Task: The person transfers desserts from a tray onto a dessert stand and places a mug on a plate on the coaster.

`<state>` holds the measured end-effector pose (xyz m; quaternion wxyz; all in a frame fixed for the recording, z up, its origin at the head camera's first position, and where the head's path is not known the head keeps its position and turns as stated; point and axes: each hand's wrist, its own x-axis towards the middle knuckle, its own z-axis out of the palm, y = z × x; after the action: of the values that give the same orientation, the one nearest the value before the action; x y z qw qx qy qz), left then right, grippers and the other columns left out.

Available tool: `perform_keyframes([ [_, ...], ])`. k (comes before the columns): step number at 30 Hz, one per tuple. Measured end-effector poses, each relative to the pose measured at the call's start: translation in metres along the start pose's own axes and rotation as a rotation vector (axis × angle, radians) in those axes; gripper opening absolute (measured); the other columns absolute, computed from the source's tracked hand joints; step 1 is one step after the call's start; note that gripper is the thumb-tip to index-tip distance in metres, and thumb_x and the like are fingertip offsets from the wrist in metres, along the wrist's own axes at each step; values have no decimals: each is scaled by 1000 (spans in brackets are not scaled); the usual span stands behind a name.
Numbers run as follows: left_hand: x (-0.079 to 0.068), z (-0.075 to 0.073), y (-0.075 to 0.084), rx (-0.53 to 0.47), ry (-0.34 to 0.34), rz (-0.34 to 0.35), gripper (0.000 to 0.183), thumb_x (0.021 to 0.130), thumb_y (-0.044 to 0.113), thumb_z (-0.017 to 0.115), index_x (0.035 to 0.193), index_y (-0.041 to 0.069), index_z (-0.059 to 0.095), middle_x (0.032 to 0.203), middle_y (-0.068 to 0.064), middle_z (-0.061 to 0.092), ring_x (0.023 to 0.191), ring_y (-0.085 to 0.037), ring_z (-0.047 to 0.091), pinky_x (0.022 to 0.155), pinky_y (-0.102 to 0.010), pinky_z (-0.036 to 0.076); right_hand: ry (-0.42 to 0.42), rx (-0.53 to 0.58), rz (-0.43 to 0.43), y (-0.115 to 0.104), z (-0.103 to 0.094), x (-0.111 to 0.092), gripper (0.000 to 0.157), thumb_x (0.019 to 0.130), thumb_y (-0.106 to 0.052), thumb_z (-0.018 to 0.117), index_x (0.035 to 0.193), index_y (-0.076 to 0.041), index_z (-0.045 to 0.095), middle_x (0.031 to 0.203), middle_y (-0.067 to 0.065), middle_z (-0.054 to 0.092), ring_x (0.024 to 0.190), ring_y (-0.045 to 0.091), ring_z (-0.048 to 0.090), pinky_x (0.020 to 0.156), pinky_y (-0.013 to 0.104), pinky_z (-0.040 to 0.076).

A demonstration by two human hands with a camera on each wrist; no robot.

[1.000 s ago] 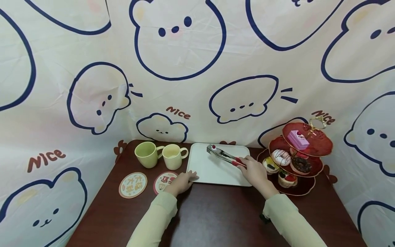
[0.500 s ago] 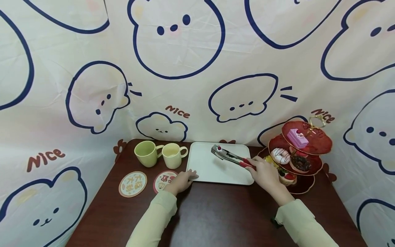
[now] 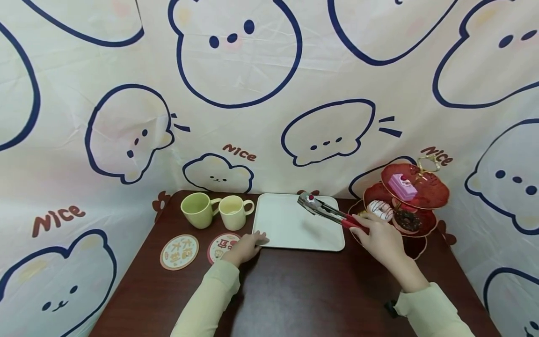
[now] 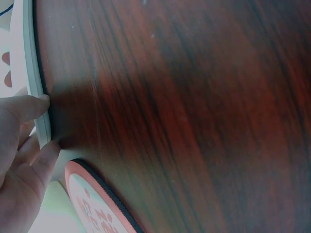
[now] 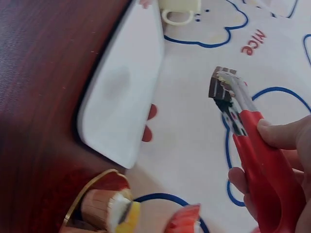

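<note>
The near part of the dark desk (image 3: 294, 295) lies between the person's two sleeves. On the left, two round coasters lie flat: a yellow-lettered coaster (image 3: 179, 252) and, right of it, a red-lettered coaster (image 3: 220, 247), partly hidden by the left hand (image 3: 243, 248). That hand's grip pinches the near left corner of the white tray (image 3: 286, 231) between thumb and fingers, probably to stop it sliding. On the right, the grip of the right hand (image 3: 381, 239) is clenched round the red handles of the tongs (image 3: 330, 213); holding them so far back likely keeps the fingers off the food. The tongs' tips grasp a small layered cake (image 5: 221, 87), red on top, raised above the tray's far right part; steady pressure on the handles is presumably what keeps it up. Beyond the right hand stands a tiered stand (image 3: 438, 192) with doughnuts and a pink cake (image 3: 402, 187), its tiers apparently offset for easy reach; the lowest is mostly hidden. Far left, a green mug (image 3: 197, 213) and a yellow mug (image 3: 233, 215) stand upright, handles turned right, perhaps for easy lifting. Farthest is a bear-printed cloth (image 3: 236, 124).
</note>
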<state>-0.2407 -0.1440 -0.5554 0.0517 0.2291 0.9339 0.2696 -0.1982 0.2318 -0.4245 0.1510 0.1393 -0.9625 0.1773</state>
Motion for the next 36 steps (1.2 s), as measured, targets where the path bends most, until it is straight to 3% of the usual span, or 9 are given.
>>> perform_keyframes([
  [3, 0, 1, -1, 0, 4, 6, 29, 92, -11, 65, 118, -1, 74, 137, -25, 60, 133, -41, 53, 106, -53, 45, -20, -8, 20, -2, -14, -4, 42, 91, -23, 78, 128, -4, 71, 128, 28, 64, 93, 45, 68, 59, 47, 53],
  [10, 1, 1, -2, -2, 1, 0, 30, 92, -10, 64, 119, -1, 73, 137, -24, 60, 133, -41, 53, 106, -53, 45, -32, -25, 52, -1, -47, -16, 47, 88, -23, 81, 129, -3, 70, 125, 31, 64, 78, 38, 63, 49, 36, 45],
  [15, 2, 0, -1, -16, -24, -32, 31, 93, -9, 64, 122, 0, 73, 139, -23, 59, 134, -41, 51, 106, -53, 45, 29, -71, 26, 3, -68, -28, 48, 85, -21, 84, 126, -1, 71, 113, 24, 69, 65, 27, 56, 46, 34, 40],
  [18, 2, 0, -1, -13, -25, -14, 31, 93, -9, 63, 121, -1, 73, 139, -24, 59, 135, -41, 51, 107, -53, 44, 70, -93, 12, 5, -82, -36, 47, 83, -20, 84, 124, -1, 72, 107, 19, 70, 59, 20, 49, 45, 32, 35],
  [23, 3, 0, -3, -5, -18, 0, 31, 93, -9, 63, 122, -1, 73, 138, -24, 59, 134, -41, 51, 107, -52, 44, 117, -133, 22, 10, -106, -47, 46, 83, -19, 85, 123, 0, 72, 110, 24, 69, 66, 30, 60, 47, 33, 40],
  [31, 2, -1, -3, -7, -9, 10, 30, 93, -9, 64, 121, -1, 73, 137, -24, 60, 134, -41, 52, 107, -52, 44, 165, -198, 143, 17, -134, -60, 47, 82, -12, 84, 123, 6, 69, 110, 30, 64, 79, 44, 60, 61, 58, 53],
  [34, 2, -1, -3, -1, -2, 12, 30, 93, -9, 65, 120, 0, 73, 137, -24, 61, 133, -41, 52, 107, -52, 45, 192, -213, 165, 21, -142, -65, 48, 81, -5, 83, 124, 9, 66, 109, 34, 61, 74, 43, 56, 52, 47, 53],
  [35, 2, -1, -3, 2, 0, 15, 30, 93, -9, 65, 120, 0, 73, 137, -25, 61, 133, -41, 53, 106, -52, 45, 209, -207, 169, 23, -145, -66, 48, 81, -2, 82, 124, 10, 65, 110, 36, 59, 75, 46, 55, 52, 49, 54],
  [36, 2, 0, -3, 6, -1, 16, 30, 93, -9, 65, 120, 0, 73, 137, -24, 61, 133, -41, 53, 106, -52, 45, 233, -194, 166, 25, -147, -68, 46, 81, 0, 81, 123, 12, 65, 109, 37, 58, 75, 46, 54, 50, 38, 53],
])
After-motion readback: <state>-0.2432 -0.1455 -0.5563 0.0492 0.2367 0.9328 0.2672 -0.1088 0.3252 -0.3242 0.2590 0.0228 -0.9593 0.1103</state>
